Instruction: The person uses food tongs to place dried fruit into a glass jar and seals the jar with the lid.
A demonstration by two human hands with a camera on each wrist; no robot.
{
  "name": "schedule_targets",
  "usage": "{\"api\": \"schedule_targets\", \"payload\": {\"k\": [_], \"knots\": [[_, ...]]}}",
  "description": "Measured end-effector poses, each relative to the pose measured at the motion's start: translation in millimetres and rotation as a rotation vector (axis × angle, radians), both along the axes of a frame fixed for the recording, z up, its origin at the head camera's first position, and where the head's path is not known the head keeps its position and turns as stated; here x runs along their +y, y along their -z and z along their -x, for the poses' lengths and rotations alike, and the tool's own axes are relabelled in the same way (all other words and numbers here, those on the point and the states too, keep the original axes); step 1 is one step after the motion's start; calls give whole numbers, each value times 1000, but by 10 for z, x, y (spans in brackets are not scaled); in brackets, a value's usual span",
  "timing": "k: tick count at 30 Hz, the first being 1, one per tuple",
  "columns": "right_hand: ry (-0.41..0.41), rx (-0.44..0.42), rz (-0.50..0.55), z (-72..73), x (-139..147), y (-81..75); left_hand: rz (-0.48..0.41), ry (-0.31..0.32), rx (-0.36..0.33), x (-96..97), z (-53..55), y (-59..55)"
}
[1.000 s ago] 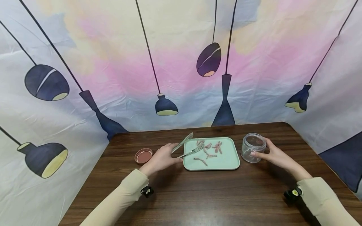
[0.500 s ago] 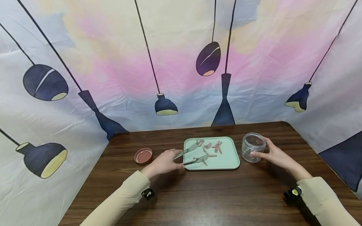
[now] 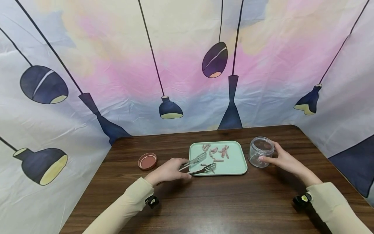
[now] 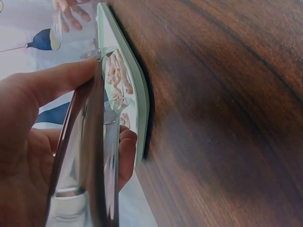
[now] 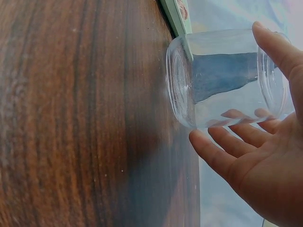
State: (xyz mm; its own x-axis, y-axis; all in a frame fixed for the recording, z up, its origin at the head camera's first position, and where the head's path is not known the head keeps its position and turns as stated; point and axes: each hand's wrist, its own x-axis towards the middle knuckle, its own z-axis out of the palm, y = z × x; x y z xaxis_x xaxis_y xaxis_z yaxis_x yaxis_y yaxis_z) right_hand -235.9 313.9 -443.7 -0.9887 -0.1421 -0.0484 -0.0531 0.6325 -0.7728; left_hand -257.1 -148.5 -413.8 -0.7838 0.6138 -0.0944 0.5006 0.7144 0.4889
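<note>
In the head view, the left hand (image 3: 169,170) grips spread tongs (image 3: 201,158) over pinkish strips (image 3: 224,151) on a green tray (image 3: 237,164); the right hand (image 3: 287,163) holds a clear jar (image 3: 257,152) on the table (image 3: 219,201). Left wrist: the tongs are metal. Right wrist: the jar stands upright.

Tongs (image 4: 86,151) shifted nearer, seemingly lower, over tray (image 3: 235,165)

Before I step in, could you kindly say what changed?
The metal tongs in the left hand swung toward the near edge of the green tray; nothing was released. The right hand still holds the clear jar; the brown lid and pink strips stayed put.
</note>
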Motion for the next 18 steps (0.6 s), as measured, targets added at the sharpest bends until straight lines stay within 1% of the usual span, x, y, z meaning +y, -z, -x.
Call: {"api": "schedule_targets", "payload": {"k": [12, 18], "knots": [[3, -11, 0, -7, -6, -13, -17, 22, -22, 0, -18, -6], [-4, -15, 9, -6, -1, -15, -40, 40, 18, 0, -29, 14]]}}
